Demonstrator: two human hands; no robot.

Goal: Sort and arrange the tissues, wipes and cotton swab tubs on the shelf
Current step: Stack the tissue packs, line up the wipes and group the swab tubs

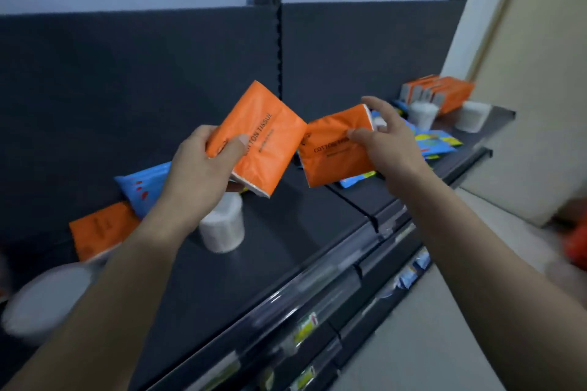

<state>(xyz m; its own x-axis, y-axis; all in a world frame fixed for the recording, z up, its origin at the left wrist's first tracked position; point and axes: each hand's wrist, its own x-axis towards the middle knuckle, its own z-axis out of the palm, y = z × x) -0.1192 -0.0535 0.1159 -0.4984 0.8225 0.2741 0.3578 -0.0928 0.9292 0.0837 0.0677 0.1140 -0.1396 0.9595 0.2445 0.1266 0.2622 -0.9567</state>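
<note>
My left hand (200, 165) grips an orange tissue pack (263, 130) marked COTTON TISSUE, held tilted above the dark shelf (286, 232). Beside it my right hand (386, 140) holds a second orange tissue pack (333, 155), thumb on its front and fingers spread behind it. Under my left hand stands a white cotton swab tub (224, 225). A blue wipes pack (143, 187) and another orange tissue pack (98, 228) lean against the back panel at the left. A row of orange tissue packs (441, 92) stands at the far right, with two white tubs (422, 114) (471, 116) and blue wipes packs (435, 141) near it.
A blurred white tub (44, 298) sits at the lower left. The shelf's front rail (333, 276) carries clear price strips, with lower shelves and small packs (413, 270) below. A beige wall (524, 105) closes the right side. Something red (576, 244) lies on the floor there.
</note>
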